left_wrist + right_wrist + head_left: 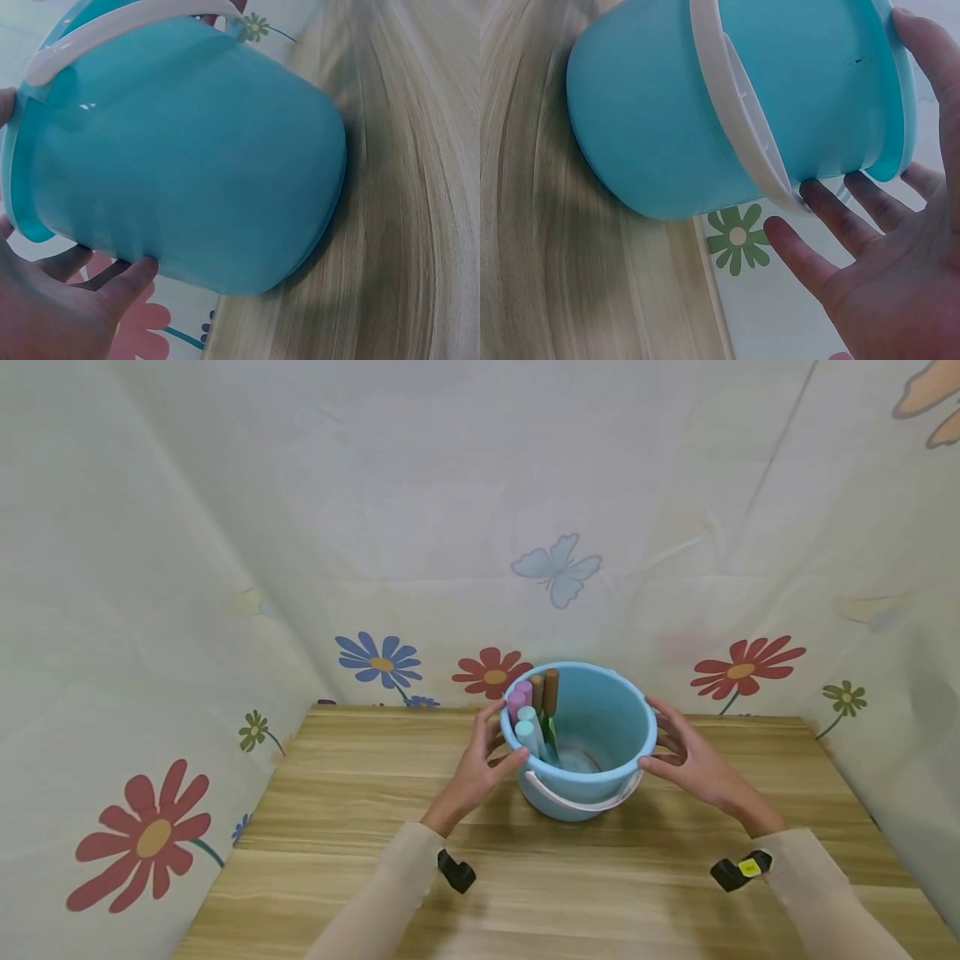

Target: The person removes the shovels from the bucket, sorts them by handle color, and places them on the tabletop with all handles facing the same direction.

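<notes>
A light blue bucket [577,797] with a white handle [558,800] hanging down its front stands on the wooden table. My left hand [482,768] holds its left side, thumb at the front rim and fingers along the outer wall. On the opposite side my right hand [693,760] holds the rim, its thumb [922,41] on the edge and spread fingers reaching to the wall. Inside, along the left wall, lean two brown handles [551,692] with green lower parts, pinkish-purple rods [517,702] and pale blue rods [527,733]. Their lower ends are partly hidden.
The wooden table [337,810] reaches back to a pale curtain [420,527] printed with flowers and butterflies, which also hangs at both sides. The bucket is near the table's back edge.
</notes>
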### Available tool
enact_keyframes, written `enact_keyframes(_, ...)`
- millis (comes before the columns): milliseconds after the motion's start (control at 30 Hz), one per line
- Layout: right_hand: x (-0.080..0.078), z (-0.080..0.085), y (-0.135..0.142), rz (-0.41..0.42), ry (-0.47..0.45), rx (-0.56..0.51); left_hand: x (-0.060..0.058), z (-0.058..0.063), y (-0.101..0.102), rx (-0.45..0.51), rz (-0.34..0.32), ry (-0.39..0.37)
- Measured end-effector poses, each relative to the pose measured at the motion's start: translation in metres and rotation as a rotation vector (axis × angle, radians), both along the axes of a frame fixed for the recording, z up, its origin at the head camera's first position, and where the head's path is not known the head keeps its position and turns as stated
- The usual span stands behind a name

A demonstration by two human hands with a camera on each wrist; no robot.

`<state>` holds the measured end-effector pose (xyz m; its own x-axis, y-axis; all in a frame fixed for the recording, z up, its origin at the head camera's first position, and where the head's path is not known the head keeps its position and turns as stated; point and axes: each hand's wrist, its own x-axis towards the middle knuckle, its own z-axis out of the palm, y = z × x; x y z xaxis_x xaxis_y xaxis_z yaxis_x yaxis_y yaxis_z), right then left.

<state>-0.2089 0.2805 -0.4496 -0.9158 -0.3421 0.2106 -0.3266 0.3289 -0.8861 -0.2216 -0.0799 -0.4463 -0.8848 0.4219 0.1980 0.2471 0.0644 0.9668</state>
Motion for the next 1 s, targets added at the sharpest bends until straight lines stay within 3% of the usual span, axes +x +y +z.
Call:
enact_keyframes(133, 0.000, 0.001, 0.000, -0.002, 0.002, -0.009, -0.009, -0.018, 0.001, 0.018, 0.017, 0.009)
enact_keyframes(233, 0.001, 0.002, -0.001, -0.004, 0.006, -0.008, -0.011, -0.022, 0.001, 0.026, 0.027, 0.023)
enact_keyframes(1000, -0.001, 0.001, -0.004, -0.002, -0.007, 0.010, -0.010, -0.023, -0.004, 0.004, 0.060, 0.024)
